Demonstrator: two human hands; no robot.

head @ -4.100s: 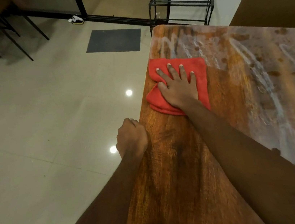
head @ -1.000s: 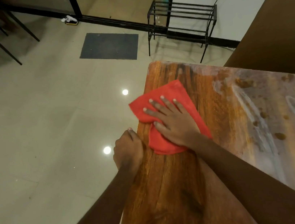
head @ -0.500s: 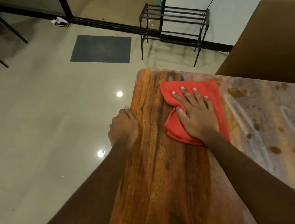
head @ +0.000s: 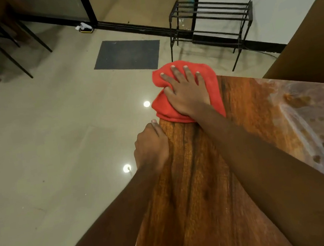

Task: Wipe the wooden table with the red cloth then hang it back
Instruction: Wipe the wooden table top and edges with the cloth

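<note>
One bunched red cloth [head: 164, 110], one brown wooden table [head: 249, 114], two hands.
Spread flat, the right hand [head: 187, 94] presses the cloth over the corner; behind it, the left hand [head: 152, 147] clasps the table edge.

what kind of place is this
Probably a home's dining area near an entrance: a wooden table with a brown chair beside it, a tiled floor, and a dark doormat and metal rack beyond.

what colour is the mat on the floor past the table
Dark grey, plain: the floor mat, seen in the head view.
</note>
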